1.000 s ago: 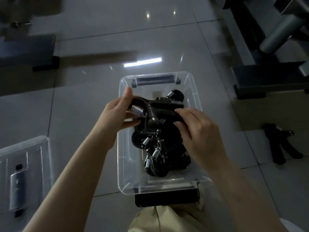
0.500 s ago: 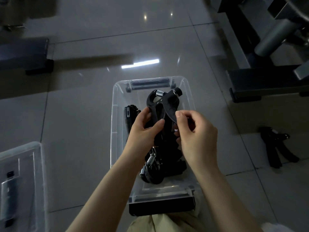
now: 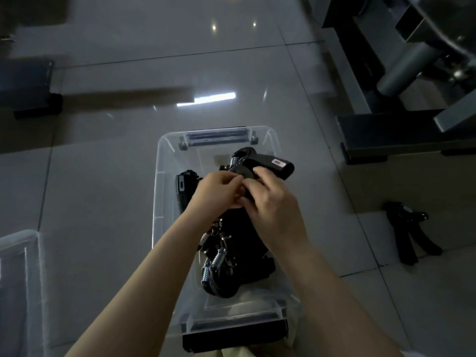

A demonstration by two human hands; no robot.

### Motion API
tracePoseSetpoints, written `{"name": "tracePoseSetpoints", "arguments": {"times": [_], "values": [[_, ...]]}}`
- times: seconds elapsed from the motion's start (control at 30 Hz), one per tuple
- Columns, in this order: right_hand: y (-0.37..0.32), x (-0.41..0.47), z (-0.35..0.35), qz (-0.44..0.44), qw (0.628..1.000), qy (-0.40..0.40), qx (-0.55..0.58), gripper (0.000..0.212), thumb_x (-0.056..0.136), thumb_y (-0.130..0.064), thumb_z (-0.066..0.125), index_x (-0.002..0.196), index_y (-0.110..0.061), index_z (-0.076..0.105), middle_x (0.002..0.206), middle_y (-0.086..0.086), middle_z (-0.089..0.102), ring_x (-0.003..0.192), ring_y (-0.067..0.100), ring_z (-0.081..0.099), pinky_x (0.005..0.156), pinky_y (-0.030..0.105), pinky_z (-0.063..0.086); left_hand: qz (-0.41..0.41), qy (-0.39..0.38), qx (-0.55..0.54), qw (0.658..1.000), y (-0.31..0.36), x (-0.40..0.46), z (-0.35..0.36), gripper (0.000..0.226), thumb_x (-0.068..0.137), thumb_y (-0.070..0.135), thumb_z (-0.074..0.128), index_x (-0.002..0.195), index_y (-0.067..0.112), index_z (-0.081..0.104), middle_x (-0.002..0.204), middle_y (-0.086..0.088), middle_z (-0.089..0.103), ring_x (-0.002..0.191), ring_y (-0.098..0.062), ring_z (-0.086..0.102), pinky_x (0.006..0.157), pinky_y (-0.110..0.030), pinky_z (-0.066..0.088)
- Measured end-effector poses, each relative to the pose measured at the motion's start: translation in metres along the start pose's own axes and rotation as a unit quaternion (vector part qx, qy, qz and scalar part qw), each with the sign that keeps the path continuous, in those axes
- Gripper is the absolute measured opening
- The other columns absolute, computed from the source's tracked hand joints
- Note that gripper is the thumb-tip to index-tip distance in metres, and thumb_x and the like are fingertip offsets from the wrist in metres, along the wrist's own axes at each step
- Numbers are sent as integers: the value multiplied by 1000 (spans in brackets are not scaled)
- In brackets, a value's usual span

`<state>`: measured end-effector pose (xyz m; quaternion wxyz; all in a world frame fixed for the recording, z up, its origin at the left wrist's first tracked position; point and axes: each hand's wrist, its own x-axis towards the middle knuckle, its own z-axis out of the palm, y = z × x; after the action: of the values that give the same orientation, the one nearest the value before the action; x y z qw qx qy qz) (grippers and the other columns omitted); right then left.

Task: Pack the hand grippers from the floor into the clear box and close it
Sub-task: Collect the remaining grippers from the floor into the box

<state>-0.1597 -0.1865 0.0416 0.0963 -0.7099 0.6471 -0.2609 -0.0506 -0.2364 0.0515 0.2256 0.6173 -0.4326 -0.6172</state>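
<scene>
A clear box [image 3: 161,191] stands open on the tiled floor in front of me, with several black hand grippers [image 3: 224,264] with steel springs piled inside. Over the far half of the box, my left hand [image 3: 219,193] and my right hand [image 3: 270,204] together hold one black hand gripper [image 3: 262,162]; its handle with a small label points to the right, past the box rim. Another black hand gripper [image 3: 409,230] lies on the floor to the right of the box.
The clear lid [image 3: 18,279] lies on the floor at the lower left. Dark gym equipment [image 3: 401,99] with a base foot stands at the upper right. A dark bench base [image 3: 28,91] is at the upper left. My knee shows at the bottom edge.
The held hand gripper has been turned from lying across the box to pointing its handle right, and both hands have come close together over the box's middle.
</scene>
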Motion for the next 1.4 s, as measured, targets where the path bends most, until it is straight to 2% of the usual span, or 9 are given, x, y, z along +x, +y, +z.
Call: {"name": "tracePoseSetpoints", "arguments": {"times": [0.23,0.4,0.53,0.7,0.77,0.97,1.13,1.3,1.4], "values": [[1,4,-20,-32,999,-18,3,12,79,-12,63,88,-6,66,87,7,65,76,28,62,57,35,52,-40,10,-101,994,-4,-5,2,27,90,18,59,117,15,56,102,-14,63,75,-22,65,65,-33,60],[33,12,-35,-41,995,-11,-91,34,66,-14,78,98,-11,69,108,9,64,96,32,58,78,39,47,-3,35,-121,992,-18,-6,16,49,83,8,68,128,8,49,101,-13,66,84,-22,69,75,-34,57],[42,-6,-22,-56,991,-47,-110,35,68,-30,71,100,-16,70,104,1,68,109,24,59,98,42,30,112,75,62,989,-25,-6,8,45,82,18,69,125,12,58,106,-1,69,90,-12,68,84,-32,55],[37,-12,-5,-49,986,-89,-130,35,70,-37,71,98,-15,70,99,-1,70,114,22,58,108,54,16,245,153,385,877,-28,1,-2,35,83,24,66,117,15,64,97,-3,71,93,-21,62,82,-27,45],[37,-11,-2,-58,984,-99,-136,38,70,-36,74,101,-15,69,101,0,69,114,23,57,107,55,16,277,164,426,846,-40,7,-4,36,81,21,70,115,9,65,97,-7,71,93,-26,59,84,-26,40],[49,-18,1,-62,997,-23,-50,34,81,-34,64,106,-13,68,117,6,64,119,24,52,105,47,29,259,175,411,857,-49,10,3,36,79,17,72,112,5,66,99,-10,70,90,-32,63,81,-32,45],[114,-49,-27,135,978,142,64,29,91,-25,51,106,-5,65,105,12,65,98,25,57,87,33,40,331,216,394,830,-29,-17,39,37,87,28,57,119,11,62,118,-5,63,110,-27,53,95,-39,42],[260,-123,-44,503,863,34,16,42,90,-20,56,129,-6,50,126,19,55,115,35,51,97,45,43,359,44,503,785,-31,-30,121,47,86,49,44,127,27,54,140,-5,47,136,-24,31,112,-51,17],[302,-150,-53,560,828,-35,6,53,89,-29,57,138,-15,41,131,15,53,114,33,53,93,43,47,318,32,585,745,-38,-28,133,45,80,49,46,116,28,62,137,-2,50,135,-23,33,112,-56,7]]}}
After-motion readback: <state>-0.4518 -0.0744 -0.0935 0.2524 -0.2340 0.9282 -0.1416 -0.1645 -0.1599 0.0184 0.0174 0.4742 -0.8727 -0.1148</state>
